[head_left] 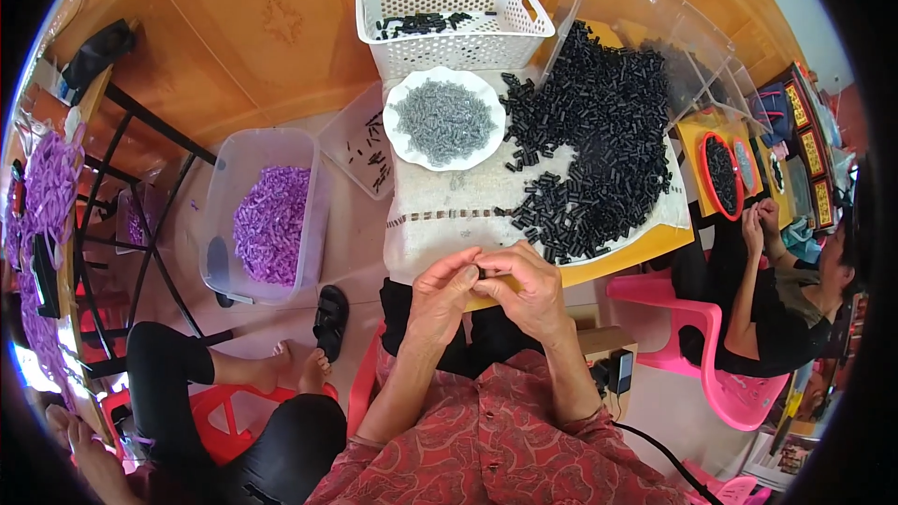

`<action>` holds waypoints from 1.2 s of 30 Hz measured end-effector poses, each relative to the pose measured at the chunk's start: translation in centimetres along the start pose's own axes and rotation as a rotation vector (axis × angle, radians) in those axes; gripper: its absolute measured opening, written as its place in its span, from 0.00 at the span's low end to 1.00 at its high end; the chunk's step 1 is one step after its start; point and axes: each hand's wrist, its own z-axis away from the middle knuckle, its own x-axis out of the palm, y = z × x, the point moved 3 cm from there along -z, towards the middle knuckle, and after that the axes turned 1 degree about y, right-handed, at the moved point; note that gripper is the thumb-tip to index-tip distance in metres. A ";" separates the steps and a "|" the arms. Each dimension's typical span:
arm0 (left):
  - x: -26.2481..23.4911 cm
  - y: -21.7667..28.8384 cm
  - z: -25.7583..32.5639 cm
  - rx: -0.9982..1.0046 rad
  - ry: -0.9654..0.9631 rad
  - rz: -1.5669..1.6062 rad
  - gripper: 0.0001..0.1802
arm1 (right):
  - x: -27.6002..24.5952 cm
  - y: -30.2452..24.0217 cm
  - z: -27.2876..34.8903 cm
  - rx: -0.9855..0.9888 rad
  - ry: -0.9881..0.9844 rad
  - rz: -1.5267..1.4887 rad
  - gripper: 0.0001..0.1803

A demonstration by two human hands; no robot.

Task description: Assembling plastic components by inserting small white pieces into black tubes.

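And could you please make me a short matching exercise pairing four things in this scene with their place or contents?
1. Scalloped plate
2. Perforated basket
3. Clear tub at left
4. Small dark piece

A. Holds purple pieces
B. Between the left hand and right hand
C. Holds pale grey pieces
D. Just beyond the plate

Pairs: 1-C, 2-D, 3-A, 4-B

home-like workshop, heaped black parts [599, 103], bins [281, 147], plastic chairs [744, 397]
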 end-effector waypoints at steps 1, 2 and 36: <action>0.0 0.2 -0.1 0.023 0.057 -0.027 0.16 | 0.2 -0.1 0.0 -0.019 -0.008 0.001 0.16; 0.1 0.4 -0.2 0.028 0.053 -0.033 0.16 | 0.3 -0.2 -0.1 -0.023 -0.016 -0.008 0.19; 4.7 10.9 -12.3 0.277 0.180 -0.392 0.15 | -5.6 6.6 -2.0 0.059 0.344 0.354 0.08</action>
